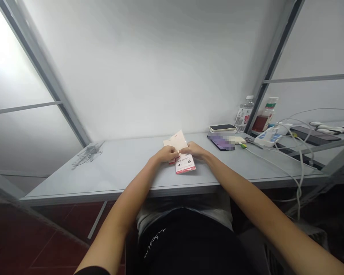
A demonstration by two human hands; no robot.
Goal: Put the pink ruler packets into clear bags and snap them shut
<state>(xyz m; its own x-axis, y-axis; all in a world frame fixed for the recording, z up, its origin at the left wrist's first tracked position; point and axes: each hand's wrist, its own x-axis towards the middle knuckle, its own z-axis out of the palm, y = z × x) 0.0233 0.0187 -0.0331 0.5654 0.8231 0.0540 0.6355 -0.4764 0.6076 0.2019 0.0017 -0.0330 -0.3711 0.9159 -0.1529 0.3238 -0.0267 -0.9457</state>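
Above the table's front part, my left hand and my right hand meet with closed fingers. Between them is a flat packet with printed characters, a "4" and a red band along its bottom edge. Its surface looks glossy, like clear plastic. A pale pink card or sheet sticks up behind the fingers, tilted. Under my left hand a bit of red edge shows, perhaps of a second piece. The fingertips touch near the packet's upper part, and my fingers hide what lies there.
On the left of the grey table lies crumpled clear plastic. To the right are a phone, a purple item, a plastic bottle, a bottle of dark liquid, a white power strip and loose cables.
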